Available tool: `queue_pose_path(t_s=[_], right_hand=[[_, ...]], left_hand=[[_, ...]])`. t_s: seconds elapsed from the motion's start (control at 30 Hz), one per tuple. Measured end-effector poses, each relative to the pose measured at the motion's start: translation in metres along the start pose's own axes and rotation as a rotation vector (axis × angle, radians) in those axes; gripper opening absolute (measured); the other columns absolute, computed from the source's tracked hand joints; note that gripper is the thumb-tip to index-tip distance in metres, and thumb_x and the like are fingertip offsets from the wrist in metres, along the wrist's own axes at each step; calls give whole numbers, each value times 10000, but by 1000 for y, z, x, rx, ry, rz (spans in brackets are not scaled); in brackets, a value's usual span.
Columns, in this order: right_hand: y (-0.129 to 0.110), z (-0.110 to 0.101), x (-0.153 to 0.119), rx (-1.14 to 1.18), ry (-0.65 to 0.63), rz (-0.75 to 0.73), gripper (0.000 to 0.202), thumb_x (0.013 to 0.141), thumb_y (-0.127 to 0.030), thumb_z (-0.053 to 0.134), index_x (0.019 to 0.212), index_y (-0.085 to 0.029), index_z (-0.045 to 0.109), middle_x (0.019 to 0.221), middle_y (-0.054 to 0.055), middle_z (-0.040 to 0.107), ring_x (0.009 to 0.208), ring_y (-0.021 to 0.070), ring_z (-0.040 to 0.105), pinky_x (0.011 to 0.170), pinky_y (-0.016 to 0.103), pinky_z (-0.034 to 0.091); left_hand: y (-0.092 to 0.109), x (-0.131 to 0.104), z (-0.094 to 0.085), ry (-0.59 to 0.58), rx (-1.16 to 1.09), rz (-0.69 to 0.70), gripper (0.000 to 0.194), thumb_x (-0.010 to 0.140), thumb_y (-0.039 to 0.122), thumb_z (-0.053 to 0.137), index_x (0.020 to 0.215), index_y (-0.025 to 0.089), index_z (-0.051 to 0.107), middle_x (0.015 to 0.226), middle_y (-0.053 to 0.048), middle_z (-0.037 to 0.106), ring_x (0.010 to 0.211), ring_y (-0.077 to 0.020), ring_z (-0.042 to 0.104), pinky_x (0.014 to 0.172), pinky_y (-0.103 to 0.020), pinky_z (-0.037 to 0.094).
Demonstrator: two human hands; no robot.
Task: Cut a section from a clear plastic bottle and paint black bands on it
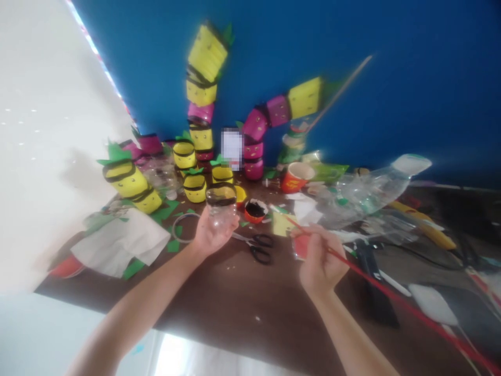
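Note:
My left hand (213,232) is wrapped round the lower part of a clear plastic cup (222,206) with a dark band at its rim, held upright. In my right hand (323,258), a long thin red brush (364,275) is pinched between the fingers, its tip pointing up and left. Just beyond the cup sits a small red pot of black paint (255,210). Black-handled scissors (260,248) lie between my hands. A red piece (300,245) is beside my right fingers, near a pale yellow piece (284,223).
Stacked yellow (201,138) and magenta cups (253,150) stand along the blue wall. A red paper cup (297,176) and a large clear bottle (371,185) are at the right. White cloth (121,240) and green scraps lie left; a black object (376,287) lies right.

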State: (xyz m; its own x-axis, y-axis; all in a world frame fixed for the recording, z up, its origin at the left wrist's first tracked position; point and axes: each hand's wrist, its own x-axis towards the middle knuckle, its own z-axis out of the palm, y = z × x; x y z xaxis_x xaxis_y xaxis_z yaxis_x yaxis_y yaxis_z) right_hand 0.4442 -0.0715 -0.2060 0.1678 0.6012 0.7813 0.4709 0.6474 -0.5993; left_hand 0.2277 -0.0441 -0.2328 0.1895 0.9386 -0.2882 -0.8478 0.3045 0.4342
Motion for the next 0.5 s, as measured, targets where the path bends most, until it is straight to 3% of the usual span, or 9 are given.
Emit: queue_pose_path(t_s=[0.17,0.27,0.4,0.5], right_hand=[[7,5,3,-66,-43,165,217,920,-236,469,795,-186,639,689,27,668,657,164,637,625,292,501],[18,10,0,-95,-170,111,178,910,-232,481,849,-188,643,741,39,697,715,180,651,656,310,512],[28,14,-6,-191,-294,-30,179,907,-224,470,836,-204,633,788,48,711,799,207,648,733,359,505],[26,14,-7,-185,-312,-84,166,901,-189,465,829,-224,611,749,23,701,759,198,644,789,377,481]], left_hand=[[-1,0,1,-3,101,-61,454,815,505,434,892,124,669,851,-148,671,672,-196,596,527,-313,497],[-1,0,-1,-55,152,-80,480,790,543,443,923,136,661,914,-169,681,667,-218,598,537,-358,499],[-2,0,-4,-103,44,-181,554,799,541,448,1030,69,623,1025,-208,672,861,-277,656,733,-388,531],[-3,0,-6,-170,-45,-252,552,815,490,445,1084,31,593,1085,-225,661,1072,-350,612,926,-444,463]])
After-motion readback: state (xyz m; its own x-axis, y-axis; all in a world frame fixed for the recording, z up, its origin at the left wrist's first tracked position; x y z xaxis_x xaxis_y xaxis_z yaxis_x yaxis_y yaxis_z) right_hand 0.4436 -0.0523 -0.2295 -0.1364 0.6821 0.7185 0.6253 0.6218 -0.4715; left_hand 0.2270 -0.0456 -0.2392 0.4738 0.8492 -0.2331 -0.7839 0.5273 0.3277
